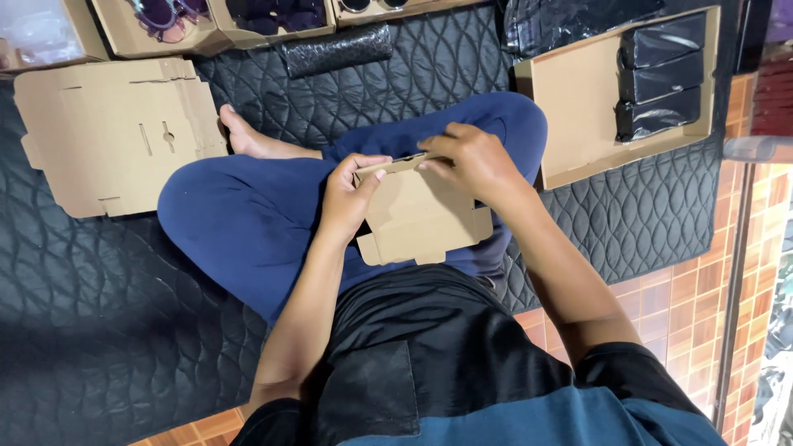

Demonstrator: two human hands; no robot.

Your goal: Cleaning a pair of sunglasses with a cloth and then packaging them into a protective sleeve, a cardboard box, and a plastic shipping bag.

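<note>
Small brown corrugated cardboard box (421, 216), matt and creased along its fold lines, tabbed at the lower edge, resting on the lap over crossed legs in blue trousers (248, 215). Left hand (347, 196) clamped on the box's left side, thumb laid along the top flap, fingers curled round the edge. Right hand (471, 161) bent over the top right corner, fingertips pressing down on the flap's rim where a thin dark slit shows; grasp firm on both sides, no fingers spread free. Underneath, a black quilted mat (107, 314) stitched in leaf-shaped loops, soft and slightly shiny. To the left, well apart, a flat unfolded cardboard blank (107, 132) with cut slots and notched tabs. To the right, just beside the knee, an open cardboard tray (578, 99) holding three glossy black wrapped packs (661, 78) stacked at its far end, the rest of its floor bare. Along the top edge, further cardboard boxes (165, 33) with dark purple items inside, and a black textured case (334, 49) lying near them. Orange tiled floor (686, 289) past the mat's right border.
</note>
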